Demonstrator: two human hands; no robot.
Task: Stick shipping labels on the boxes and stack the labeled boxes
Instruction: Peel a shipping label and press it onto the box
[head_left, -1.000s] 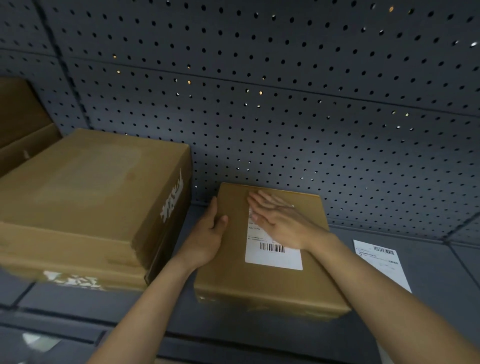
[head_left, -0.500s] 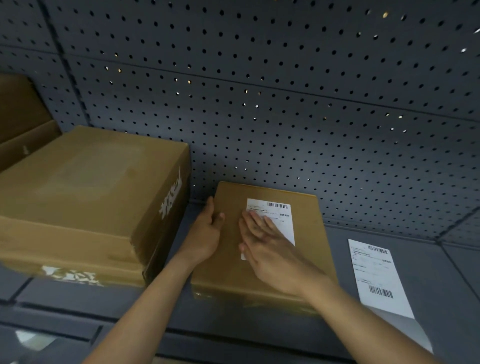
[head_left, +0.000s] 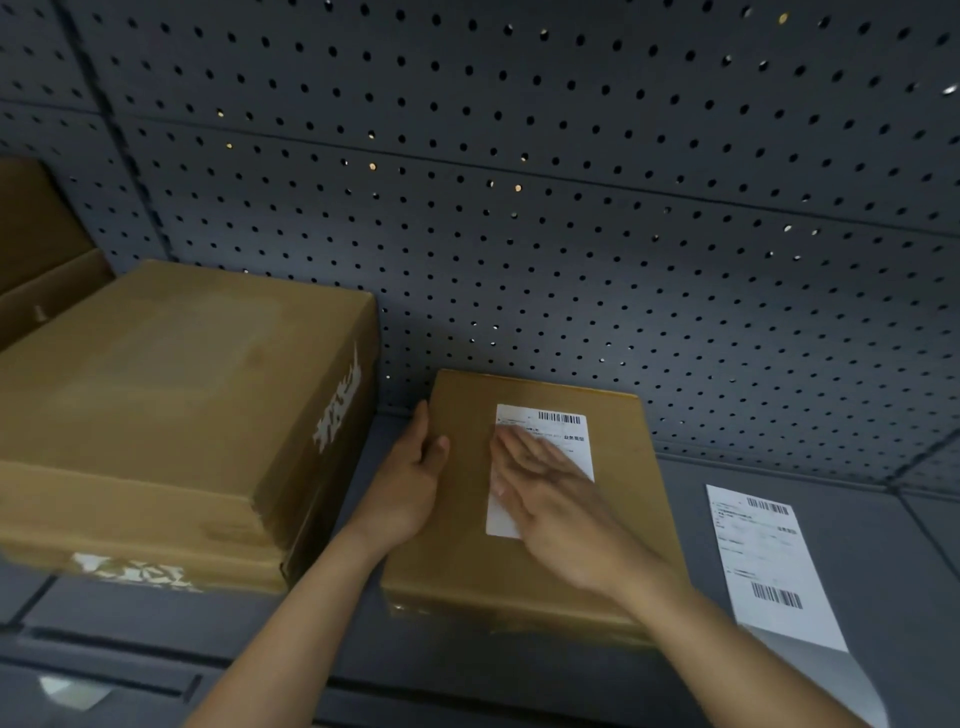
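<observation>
A dark grey pegboard (head_left: 571, 208) fills the back of the view, and at its foot runs a grey shelf (head_left: 909, 545) that carries everything else. The biggest item is a large cardboard box (head_left: 171, 395) on the left, with white print on its right side and front. Another brown carton (head_left: 36, 249) is partly visible behind it at the frame's left edge. To the right of the large box, apart from it and close to the pegboard, a small cardboard box (head_left: 452, 561) lies flat on the shelf. A loose shipping label (head_left: 769, 561) lies face up on the shelf just beside the small box's right side, with barcodes at its top and bottom. A second shipping label (head_left: 563, 428) sits on top of the small box, its barcode end toward the pegboard. The right hand (head_left: 561, 504), blurred, lies flat on this label with fingers straight, its grip apart and holding nothing. The left hand (head_left: 410, 483) holds the small box's left edge, thumb on top and fingers down the side, its grip clamped on that edge.
</observation>
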